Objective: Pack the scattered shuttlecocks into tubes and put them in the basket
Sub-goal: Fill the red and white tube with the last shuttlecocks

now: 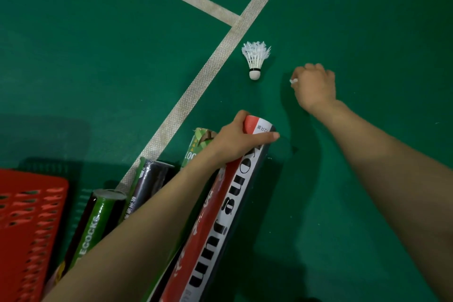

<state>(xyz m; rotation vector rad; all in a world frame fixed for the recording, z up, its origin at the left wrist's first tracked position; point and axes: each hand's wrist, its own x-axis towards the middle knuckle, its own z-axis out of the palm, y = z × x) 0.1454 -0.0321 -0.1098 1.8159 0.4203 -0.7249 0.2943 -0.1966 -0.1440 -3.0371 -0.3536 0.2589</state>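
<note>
A white feather shuttlecock (255,60) lies on the green court floor, cork end toward me, just right of a white line. My left hand (239,141) grips the top end of a red, white and black tube (221,216) that leans up from the lower middle. My right hand (315,87) is closed, knuckles up, to the right of the shuttlecock and apart from it. A small white bit (293,80) shows at its fingers; what it is cannot be told. The red basket (31,228) stands at the lower left.
Beside the basket lie a green and black tube (98,223), a dark tube (152,184) and a light green tube (198,144) with a torn end. White court lines (208,68) cross the green floor.
</note>
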